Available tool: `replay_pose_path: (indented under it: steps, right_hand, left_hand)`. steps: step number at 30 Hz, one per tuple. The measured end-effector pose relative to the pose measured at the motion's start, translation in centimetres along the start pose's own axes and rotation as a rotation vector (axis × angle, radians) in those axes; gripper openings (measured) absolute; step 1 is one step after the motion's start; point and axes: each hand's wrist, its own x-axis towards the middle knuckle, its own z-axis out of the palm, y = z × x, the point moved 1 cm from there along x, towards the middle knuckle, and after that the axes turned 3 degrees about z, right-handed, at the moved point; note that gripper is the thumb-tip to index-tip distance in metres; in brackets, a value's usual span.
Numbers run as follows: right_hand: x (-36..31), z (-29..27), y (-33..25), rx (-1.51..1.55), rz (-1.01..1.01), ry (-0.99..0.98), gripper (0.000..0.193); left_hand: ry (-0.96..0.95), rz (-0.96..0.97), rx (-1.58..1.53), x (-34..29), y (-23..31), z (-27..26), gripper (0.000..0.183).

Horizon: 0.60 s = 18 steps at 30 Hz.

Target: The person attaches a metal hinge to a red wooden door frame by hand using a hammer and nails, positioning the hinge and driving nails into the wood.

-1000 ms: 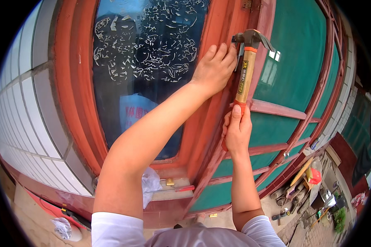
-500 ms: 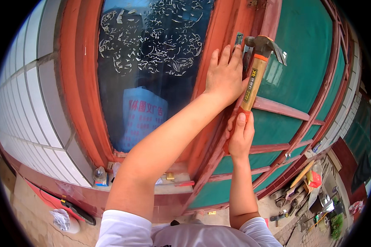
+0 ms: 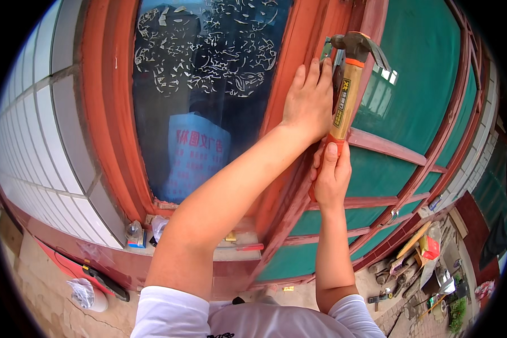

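Observation:
My right hand [image 3: 332, 172] is wrapped round the red grip of a claw hammer [image 3: 346, 96] with a wooden handle. The hammer stands nearly upright, its head [image 3: 352, 45] at the top with the claw pointing right. My left hand [image 3: 310, 101] lies with fingers stretched upward on the orange-red window frame [image 3: 279, 84]. Its fingertips touch the lower end of a small metal plate [image 3: 326, 47] that looks like a hinge. The hammer's face is just right of that plate; whether they touch I cannot tell. Part of the metal is hidden behind my fingers and the hammer.
A red-framed casement with green mesh [image 3: 417, 67] stands swung out on the right. Below the glass pane [image 3: 208, 107], a sill [image 3: 219, 254] holds a yellow padlock and a red-ended rod. A white bucket [image 3: 97, 301] stands lower left; wood and tools [image 3: 414, 265] lie lower right.
The hammer and my right hand have risen slightly. My left hand has stayed near the metal plate, its fingers a little straighter and closer together.

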Motion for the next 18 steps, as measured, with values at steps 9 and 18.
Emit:
replay_pose_path:
  steps: [9,18]
  right_hand:
    - [1.9,-1.7,-0.7,-0.329,-0.029,0.004,0.035]
    - [2.2,-2.6,0.0,-0.44,-0.134,0.06,0.029]
  left_hand:
    - [-0.03,-0.009,-0.013,-0.1,0.0,0.5,0.078]
    - [-0.052,-0.013,-0.076,0.0,0.1,0.2,0.083]
